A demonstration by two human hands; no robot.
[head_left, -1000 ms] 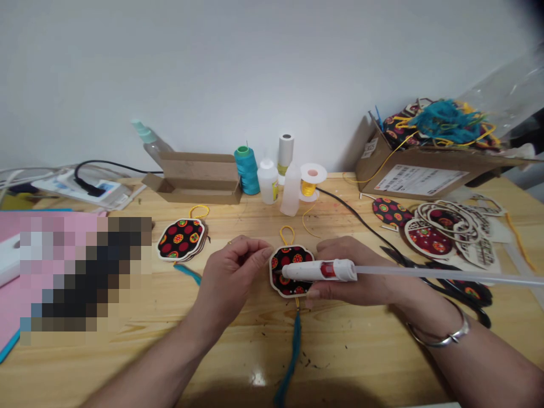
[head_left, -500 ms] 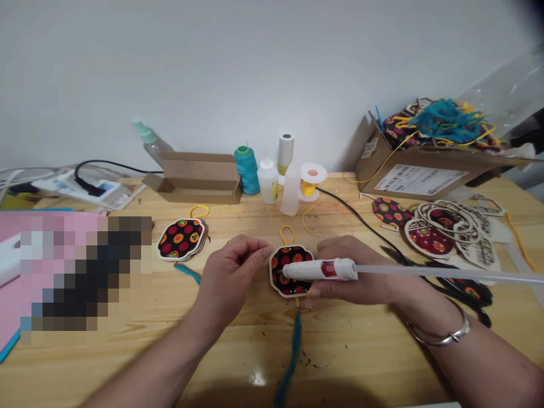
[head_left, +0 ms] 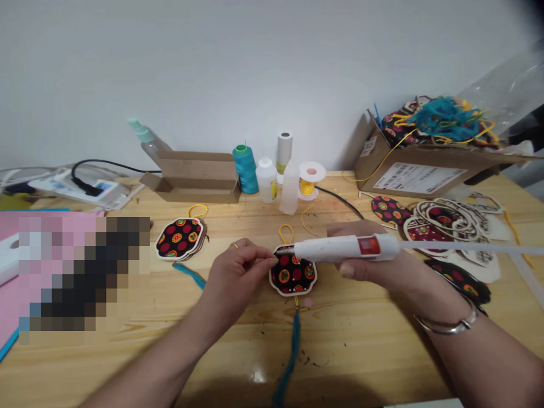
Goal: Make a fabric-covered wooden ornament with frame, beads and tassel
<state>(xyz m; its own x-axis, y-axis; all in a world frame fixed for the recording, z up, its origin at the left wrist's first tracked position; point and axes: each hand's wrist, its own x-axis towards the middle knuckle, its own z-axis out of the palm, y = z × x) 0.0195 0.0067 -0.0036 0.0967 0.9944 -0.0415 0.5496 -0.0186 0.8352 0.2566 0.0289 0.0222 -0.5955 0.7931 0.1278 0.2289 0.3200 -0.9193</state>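
My right hand (head_left: 378, 272) is wrapped round a white hot glue gun (head_left: 334, 249) with a clear glue stick running out of its back. Its metal nozzle points left over the upper left of a patterned black pendant (head_left: 294, 280) with a pale scalloped rim. At the pendant's left edge, my left hand (head_left: 240, 275) has thumb and fingertips pinched together close to the nozzle; anything between them is too small to make out. The pendant lies flat, a yellow loop (head_left: 286, 232) at its top and a teal tassel (head_left: 293, 345) below. Small pale dots show on its fabric.
Left of my hand lies a stack of similar pendants (head_left: 181, 238). Behind stand an open cardboard box (head_left: 199, 190), teal thread (head_left: 245, 170), bottles (head_left: 267, 184) and a yellow cord spool (head_left: 312, 181). Pendant parts (head_left: 429, 226) and a full carton (head_left: 414, 170) are on the right.
My right hand has lifted the glue gun slightly and drawn it right and back, uncovering more of the pendant. My left fingertips have moved slightly right and down, onto the pendant's edge.
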